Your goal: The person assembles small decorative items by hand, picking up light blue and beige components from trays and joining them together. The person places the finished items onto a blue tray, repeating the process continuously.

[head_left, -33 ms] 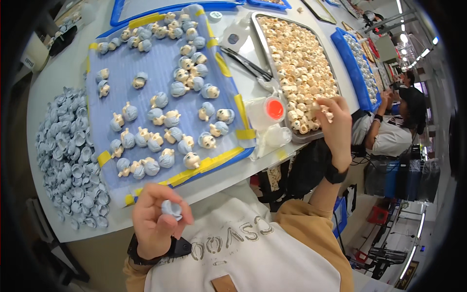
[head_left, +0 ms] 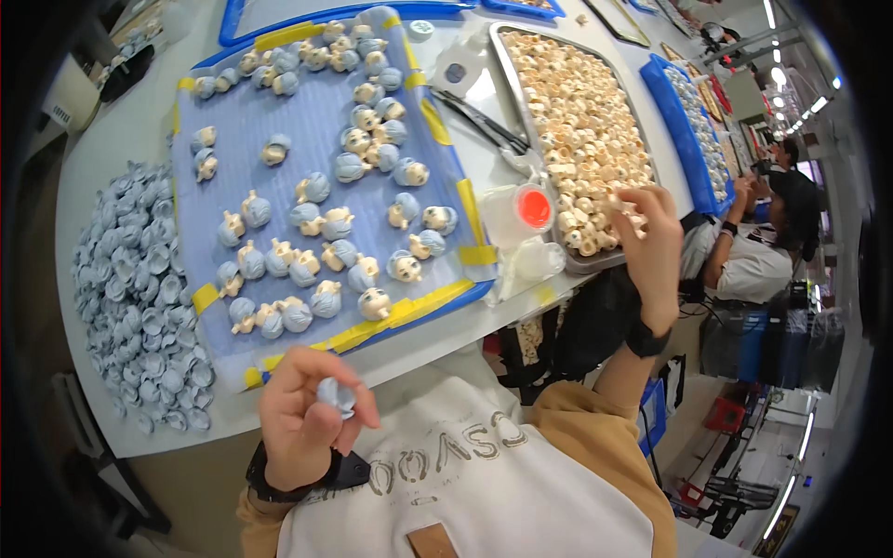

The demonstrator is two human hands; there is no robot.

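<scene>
My left hand (head_left: 302,414), low and in front of the table edge, pinches a light blue hair shell (head_left: 336,398) between thumb and fingers. At the near right corner of a metal tray (head_left: 502,70), my right hand (head_left: 653,237) has its fingers curled around a small cream doll head piece (head_left: 638,221), partly hidden by them. Many loose cream head pieces (head_left: 581,121) fill that tray. On a blue board (head_left: 228,177) edged with yellow tape lie several doll heads (head_left: 374,304) with blue hair. Left of it spreads a heap of blue hair shells (head_left: 139,288).
Between board and tray are black-handled tweezers or pliers (head_left: 484,121), a clear cup with a red-orange inside (head_left: 532,209) and a small translucent container (head_left: 539,262). A blue bin (head_left: 684,130) stands beyond the tray. A co-worker (head_left: 758,251) sits at the right.
The view has shifted slightly, so the table appears a little farther right. My left hand has turned the hair shell slightly. My right hand stays at the tray's near corner.
</scene>
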